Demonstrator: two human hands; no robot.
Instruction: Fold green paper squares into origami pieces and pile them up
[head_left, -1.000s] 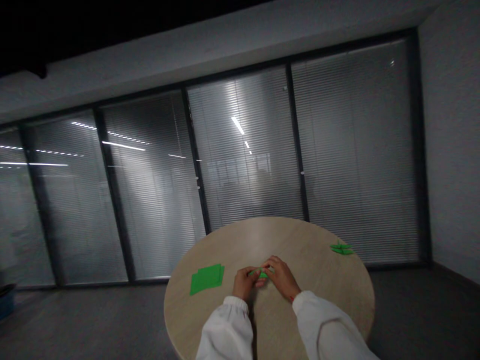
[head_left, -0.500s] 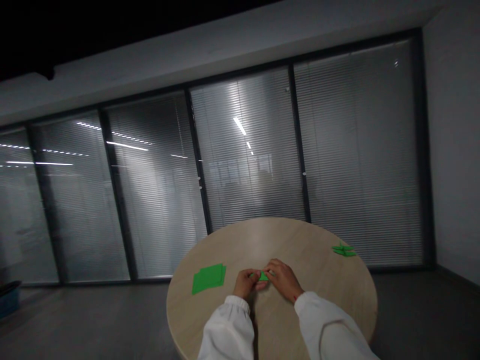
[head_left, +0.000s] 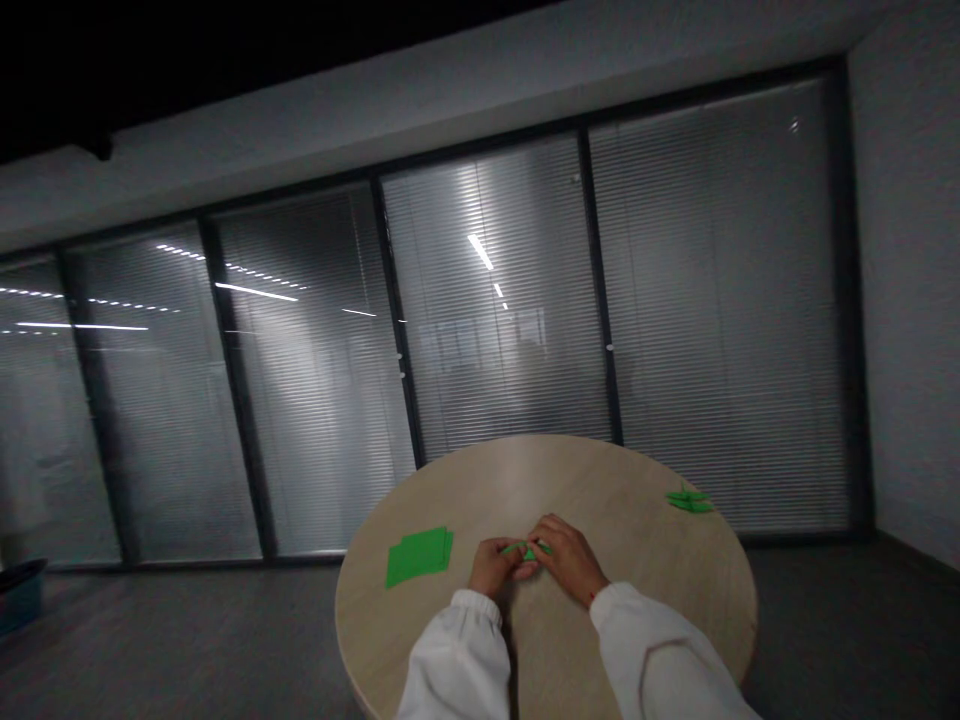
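A small piece of green paper (head_left: 528, 550) rests on the round wooden table (head_left: 637, 590), pinched between both hands. My left hand (head_left: 495, 566) grips its left side with curled fingers. My right hand (head_left: 568, 558) presses on its right side, fingers bent over it. Most of the paper is hidden under the fingers. White sleeves cover both forearms.
A stack of flat green paper sheets (head_left: 418, 556) lies on the table to the left of my hands. A folded green paper figure (head_left: 689, 500) sits near the table's far right edge. Glass walls with closed blinds (head_left: 495, 330) stand behind the table.
Both hands stay on the green paper with only slight finger shifts. The view has drifted a little, so everything sits slightly further right.
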